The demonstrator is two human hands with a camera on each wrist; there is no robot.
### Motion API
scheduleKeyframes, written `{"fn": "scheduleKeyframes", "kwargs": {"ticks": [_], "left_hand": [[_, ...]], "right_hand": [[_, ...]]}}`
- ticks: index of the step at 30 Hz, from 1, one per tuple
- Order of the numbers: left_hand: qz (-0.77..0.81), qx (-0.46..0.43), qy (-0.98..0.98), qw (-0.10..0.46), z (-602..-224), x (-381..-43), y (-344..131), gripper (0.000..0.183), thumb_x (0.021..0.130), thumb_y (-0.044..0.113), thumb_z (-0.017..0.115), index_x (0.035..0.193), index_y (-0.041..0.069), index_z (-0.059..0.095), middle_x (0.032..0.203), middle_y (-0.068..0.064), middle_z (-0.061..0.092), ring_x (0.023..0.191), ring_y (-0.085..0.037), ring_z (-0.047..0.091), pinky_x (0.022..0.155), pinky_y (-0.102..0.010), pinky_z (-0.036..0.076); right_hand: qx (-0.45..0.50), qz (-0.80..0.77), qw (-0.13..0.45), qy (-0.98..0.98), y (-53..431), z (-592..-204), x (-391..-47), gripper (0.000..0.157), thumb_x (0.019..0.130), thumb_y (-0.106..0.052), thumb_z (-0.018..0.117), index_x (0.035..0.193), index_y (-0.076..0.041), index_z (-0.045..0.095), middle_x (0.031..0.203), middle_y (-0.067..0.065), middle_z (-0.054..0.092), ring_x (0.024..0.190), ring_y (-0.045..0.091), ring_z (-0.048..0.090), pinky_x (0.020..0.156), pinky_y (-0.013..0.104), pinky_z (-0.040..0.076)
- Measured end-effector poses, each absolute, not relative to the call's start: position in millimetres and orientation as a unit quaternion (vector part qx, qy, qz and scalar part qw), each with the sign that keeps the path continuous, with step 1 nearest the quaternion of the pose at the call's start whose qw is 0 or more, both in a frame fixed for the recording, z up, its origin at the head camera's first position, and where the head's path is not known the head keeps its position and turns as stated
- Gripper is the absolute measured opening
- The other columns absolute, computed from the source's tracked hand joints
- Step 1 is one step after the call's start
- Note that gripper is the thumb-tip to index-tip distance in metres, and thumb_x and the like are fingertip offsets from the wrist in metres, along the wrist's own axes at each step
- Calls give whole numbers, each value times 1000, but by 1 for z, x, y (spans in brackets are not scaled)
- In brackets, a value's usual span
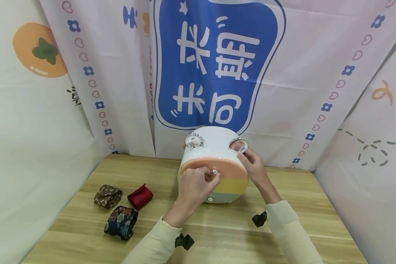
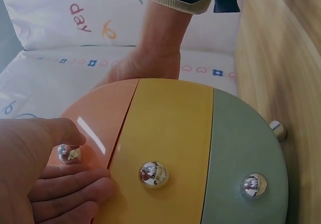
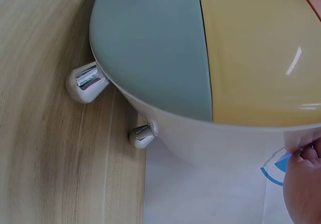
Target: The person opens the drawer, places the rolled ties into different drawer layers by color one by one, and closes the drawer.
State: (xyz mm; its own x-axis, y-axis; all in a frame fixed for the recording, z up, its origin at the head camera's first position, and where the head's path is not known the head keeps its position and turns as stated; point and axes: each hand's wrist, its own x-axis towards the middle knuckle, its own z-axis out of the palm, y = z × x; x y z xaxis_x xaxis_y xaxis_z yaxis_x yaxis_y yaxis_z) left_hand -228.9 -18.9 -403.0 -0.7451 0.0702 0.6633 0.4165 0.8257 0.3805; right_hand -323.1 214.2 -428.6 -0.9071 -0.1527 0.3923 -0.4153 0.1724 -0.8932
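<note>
A small rounded drawer cabinet [image 1: 208, 143] stands on the table, its body white. Its front has an orange drawer [image 1: 194, 164], a yellow drawer [image 2: 163, 128] and a green drawer [image 2: 241, 148], each with a round silver knob. My left hand [image 1: 194, 185] has thumb and fingers around the orange drawer's knob [image 2: 68, 153]. That drawer front sits level with the others. At the cabinet's upper right side, my right hand [image 1: 255, 168] holds the body close under a silver ring [image 1: 238, 145], with fingers bent against the wall; some fingertips are hidden.
On the left of the wooden table [image 1: 283, 227] lie a brown patterned rolled necktie [image 1: 107, 196], a red rolled one [image 1: 140, 196] and a dark floral rolled one [image 1: 121, 222]. Printed cloth [image 1: 303, 55] hangs close behind the cabinet. Short silver feet [image 3: 88, 82] hold the cabinet up.
</note>
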Motion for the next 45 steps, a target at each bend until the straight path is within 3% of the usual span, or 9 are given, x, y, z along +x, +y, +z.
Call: {"fn": "scheduleKeyframes", "kwargs": {"ticks": [29,36,45], "left_hand": [[-254,-148,-892,343,-404,-223,-20,34,85,41,84,64,20,70,55,11,62,46,0,44,44,-17,29],[-254,-151,-891,344,-404,-220,-23,33,86,40,84,65,19,71,56,10,64,46,-1,46,44,-16,30],[-257,-156,-892,339,-403,-213,-24,30,85,40,85,68,19,73,61,10,70,48,-2,53,46,-16,34]], "right_hand": [[203,631,113,-740,215,-431,-320,47,108,-21,57,150,1,55,148,27,59,115,2,64,93,15,54],[204,634,110,-738,213,-433,-322,49,109,-20,56,149,7,53,149,30,57,116,0,64,94,14,54],[188,629,108,-747,214,-434,-321,46,110,-23,54,151,-3,55,152,26,56,116,1,63,93,14,55]]}}
